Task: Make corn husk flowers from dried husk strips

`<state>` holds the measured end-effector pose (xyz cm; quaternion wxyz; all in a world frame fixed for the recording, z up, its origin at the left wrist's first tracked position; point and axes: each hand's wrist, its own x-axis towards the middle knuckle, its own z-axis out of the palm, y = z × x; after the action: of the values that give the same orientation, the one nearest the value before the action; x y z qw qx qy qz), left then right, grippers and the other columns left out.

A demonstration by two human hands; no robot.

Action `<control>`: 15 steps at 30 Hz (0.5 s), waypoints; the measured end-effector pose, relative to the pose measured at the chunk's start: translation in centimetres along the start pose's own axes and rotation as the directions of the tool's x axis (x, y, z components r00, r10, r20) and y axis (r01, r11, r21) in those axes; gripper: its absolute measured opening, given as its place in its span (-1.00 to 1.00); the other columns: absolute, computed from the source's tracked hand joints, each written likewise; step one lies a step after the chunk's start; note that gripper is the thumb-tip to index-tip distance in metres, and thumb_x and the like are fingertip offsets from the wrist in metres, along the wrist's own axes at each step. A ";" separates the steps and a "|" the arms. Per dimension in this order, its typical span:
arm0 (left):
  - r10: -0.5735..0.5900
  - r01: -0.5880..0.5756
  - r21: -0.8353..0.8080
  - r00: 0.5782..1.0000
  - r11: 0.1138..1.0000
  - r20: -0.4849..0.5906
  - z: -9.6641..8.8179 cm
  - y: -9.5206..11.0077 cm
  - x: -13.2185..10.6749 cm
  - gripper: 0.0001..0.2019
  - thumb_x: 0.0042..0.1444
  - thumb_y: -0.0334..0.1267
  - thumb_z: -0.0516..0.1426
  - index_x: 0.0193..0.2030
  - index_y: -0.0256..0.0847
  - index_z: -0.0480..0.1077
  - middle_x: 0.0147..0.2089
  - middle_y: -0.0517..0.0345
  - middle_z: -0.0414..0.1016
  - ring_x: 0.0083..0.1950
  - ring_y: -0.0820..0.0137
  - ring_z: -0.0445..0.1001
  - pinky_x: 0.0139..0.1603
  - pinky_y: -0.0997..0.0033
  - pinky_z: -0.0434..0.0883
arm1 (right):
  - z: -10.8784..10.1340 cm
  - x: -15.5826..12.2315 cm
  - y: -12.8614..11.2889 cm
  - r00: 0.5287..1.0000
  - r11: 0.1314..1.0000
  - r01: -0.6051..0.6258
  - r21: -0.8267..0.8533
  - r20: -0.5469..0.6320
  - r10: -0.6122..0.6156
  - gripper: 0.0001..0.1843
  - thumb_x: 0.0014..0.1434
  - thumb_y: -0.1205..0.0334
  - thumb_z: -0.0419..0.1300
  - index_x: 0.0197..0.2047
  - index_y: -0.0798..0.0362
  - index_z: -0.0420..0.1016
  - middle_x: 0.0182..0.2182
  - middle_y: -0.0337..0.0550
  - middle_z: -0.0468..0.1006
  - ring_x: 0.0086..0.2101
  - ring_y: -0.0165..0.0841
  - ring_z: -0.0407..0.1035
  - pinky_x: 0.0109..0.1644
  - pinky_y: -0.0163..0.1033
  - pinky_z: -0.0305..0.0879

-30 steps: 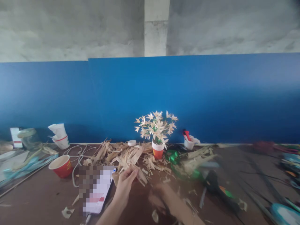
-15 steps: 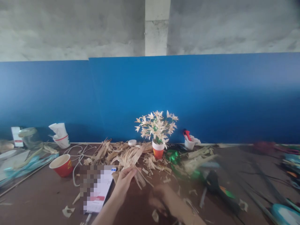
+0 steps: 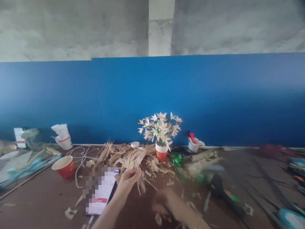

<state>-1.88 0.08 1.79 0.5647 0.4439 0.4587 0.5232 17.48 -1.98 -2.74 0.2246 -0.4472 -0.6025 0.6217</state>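
My left hand [image 3: 130, 179] is closed in a pinch on a thin, pale strip of dry husk [image 3: 137, 166], which stands up from the fingertips. Behind it lies a heap of dry husks [image 3: 128, 157]. Low at the centre, my right hand [image 3: 164, 203] is apart from the left, over the brown table. Motion smears its curled-looking fingers, and whether they hold anything does not show. Past both hands stands a red and white paper cup [image 3: 162, 154] with a bunch of cream, star-shaped flowers [image 3: 160, 127] on green stems.
Left of my forearm lies a phone [image 3: 102, 194] with a cable. A red paper cup [image 3: 64, 168] and stacked white cups [image 3: 63, 138] stand further left. Green ribbon [image 3: 176, 159] and a dark glue-gun-like tool [image 3: 220, 190] are on the right. A blue partition [image 3: 119, 95] closes the back.
My left hand has shifted slightly right, and the pale strip now shows more upright at its fingertips. The right hand stays blurred in about the same spot. The whole view has moved slightly.
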 end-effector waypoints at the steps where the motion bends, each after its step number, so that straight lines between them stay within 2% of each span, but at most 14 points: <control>1: 0.005 -0.005 -0.013 1.000 1.000 -0.008 0.0 -0.1 0.0 -0.73 -0.17 -0.08 0.27 -0.56 -0.29 0.44 -0.60 0.20 0.40 -0.54 0.48 0.30 -0.48 0.53 0.22 | 0.0 0.0 -0.1 1.000 1.000 -0.011 0.008 0.006 0.011 -0.64 -0.15 0.02 0.28 -0.42 0.15 0.40 -0.76 -0.41 0.27 -0.74 -0.58 0.12 -0.72 -0.49 0.00; 4: 0.026 -0.030 -0.059 0.997 0.998 -0.079 -0.1 -0.3 0.1 -0.75 -0.15 -0.13 0.28 -0.57 -0.29 0.42 -0.63 0.23 0.36 -0.56 0.52 0.27 -0.49 0.56 0.21 | 0.0 -0.5 -0.9 0.999 1.000 -0.022 0.015 0.045 0.021 -0.58 -0.18 -0.04 0.30 -0.42 0.15 0.39 -0.70 -0.37 0.33 -0.71 -0.57 0.18 -0.71 -0.50 0.07; 8: 0.022 -0.037 -0.097 0.989 0.995 -0.149 -0.3 -0.5 0.4 -0.74 -0.18 -0.10 0.29 -0.52 -0.29 0.45 -0.62 0.24 0.37 -0.57 0.53 0.27 -0.51 0.56 0.21 | 0.2 -1.0 -2.0 0.998 1.000 -0.014 0.002 0.069 0.014 -0.54 -0.20 -0.10 0.30 -0.45 0.16 0.37 -0.71 -0.36 0.33 -0.73 -0.58 0.18 -0.72 -0.49 0.07; 12: 0.064 -0.070 -0.032 0.984 0.997 -0.166 -0.3 -0.3 0.5 -0.69 -0.20 -0.06 0.29 -0.61 -0.29 0.40 -0.68 0.28 0.31 -0.62 0.57 0.20 -0.57 0.58 0.13 | 0.3 -0.7 -1.6 0.998 0.999 -0.027 0.033 0.062 0.025 -0.59 -0.20 -0.05 0.30 -0.46 0.15 0.37 -0.74 -0.39 0.30 -0.75 -0.60 0.14 -0.74 -0.51 0.04; 15: 0.083 -0.084 0.001 0.986 0.996 -0.142 0.0 0.0 0.4 -0.70 -0.22 -0.06 0.29 -0.61 -0.29 0.43 -0.67 0.26 0.33 -0.59 0.53 0.23 -0.54 0.56 0.16 | 0.3 -0.5 -1.2 0.999 1.000 -0.019 -0.001 0.044 0.019 -0.64 -0.17 0.01 0.29 -0.45 0.14 0.38 -0.72 -0.38 0.31 -0.75 -0.59 0.15 -0.74 -0.51 0.04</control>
<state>-1.91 0.44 1.71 0.5094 0.4231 0.4772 0.5778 17.19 -2.38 -1.49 0.2055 -0.4392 -0.6030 0.6334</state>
